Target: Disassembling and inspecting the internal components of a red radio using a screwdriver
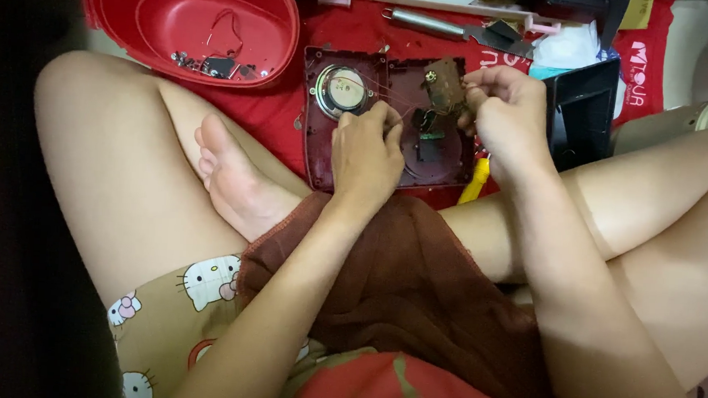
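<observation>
A dark red opened device housing [318, 154] lies on a red cloth in front of my crossed legs. A round silver speaker [341, 89] sits in its upper left part. My left hand [366, 150] rests on the housing's middle, fingers pinched on thin wires that run from the speaker. My right hand [507, 110] holds a small brown circuit board [445, 83] with a brass-coloured knob at the housing's upper right. Thin wires stretch between the speaker and the board.
A red plastic shell [159, 15] with loose screws and small parts lies at the upper left. A metal tool [425, 23] and a black box [585, 106] are at the upper right. A yellow handle [474, 182] pokes out by my right leg. A brown cloth [414, 281] covers my lap.
</observation>
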